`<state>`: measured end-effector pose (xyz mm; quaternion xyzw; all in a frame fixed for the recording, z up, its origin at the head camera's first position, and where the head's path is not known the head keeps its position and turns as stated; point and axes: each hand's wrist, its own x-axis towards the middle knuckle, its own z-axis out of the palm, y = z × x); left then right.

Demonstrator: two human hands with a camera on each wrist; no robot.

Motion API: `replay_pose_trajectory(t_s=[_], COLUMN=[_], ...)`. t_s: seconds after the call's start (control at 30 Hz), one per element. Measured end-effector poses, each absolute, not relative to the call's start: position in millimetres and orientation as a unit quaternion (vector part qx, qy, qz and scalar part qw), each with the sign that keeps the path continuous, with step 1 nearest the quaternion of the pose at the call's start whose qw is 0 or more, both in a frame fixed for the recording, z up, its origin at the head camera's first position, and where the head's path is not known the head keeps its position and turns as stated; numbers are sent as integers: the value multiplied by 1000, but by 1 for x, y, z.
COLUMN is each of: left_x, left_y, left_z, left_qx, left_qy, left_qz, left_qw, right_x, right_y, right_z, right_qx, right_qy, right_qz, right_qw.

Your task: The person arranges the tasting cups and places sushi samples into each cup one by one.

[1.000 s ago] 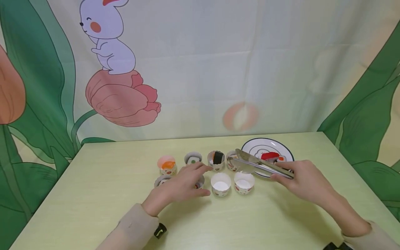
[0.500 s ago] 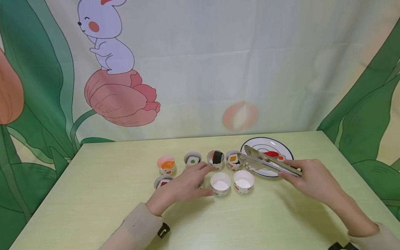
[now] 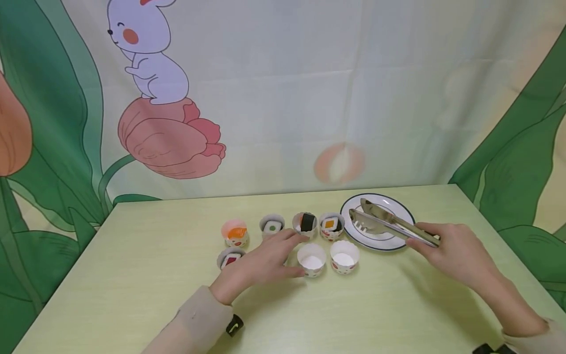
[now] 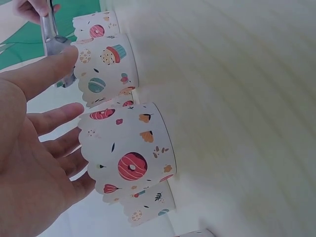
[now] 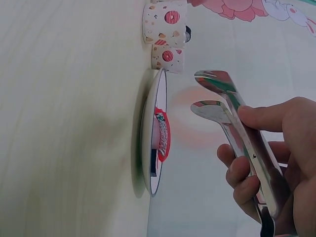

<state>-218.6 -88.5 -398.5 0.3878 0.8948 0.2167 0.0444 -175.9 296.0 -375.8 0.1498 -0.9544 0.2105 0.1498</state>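
My right hand grips metal serving tongs, their tips apart with nothing between them. The tongs hang above a white plate with a blue rim. In the right wrist view, a red-topped toy sushi piece lies on the plate; the tongs hide it in the head view. My left hand hovers with loose fingers over paper cups, close to an empty cup. A second empty cup stands to its right. The back-row cup nearest the plate contains a yellow-centred sushi roll.
Other back-row cups contain an orange-topped piece, a green-centred roll and a black-wrapped piece. At front left, a red-centred roll sits in its cup. A printed curtain hangs behind the table.
My right hand has drawn the tongs rightward from the yellow-centred roll's cup to above the plate, uncovering that cup. The left hand has shifted slightly right.
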Motion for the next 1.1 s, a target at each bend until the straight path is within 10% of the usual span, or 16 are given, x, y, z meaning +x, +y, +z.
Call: replay_pose_trajectory(t_s=[1.1], left_x=[-219], left_y=[-84], left_z=[-400], left_qx=[376], left_qy=[900], left_qz=[216], left_qw=[47], right_x=[-170], right_y=[344], right_z=[-373], right_qx=[55], right_qy=[-981], right_qz=[162], right_qw=[91])
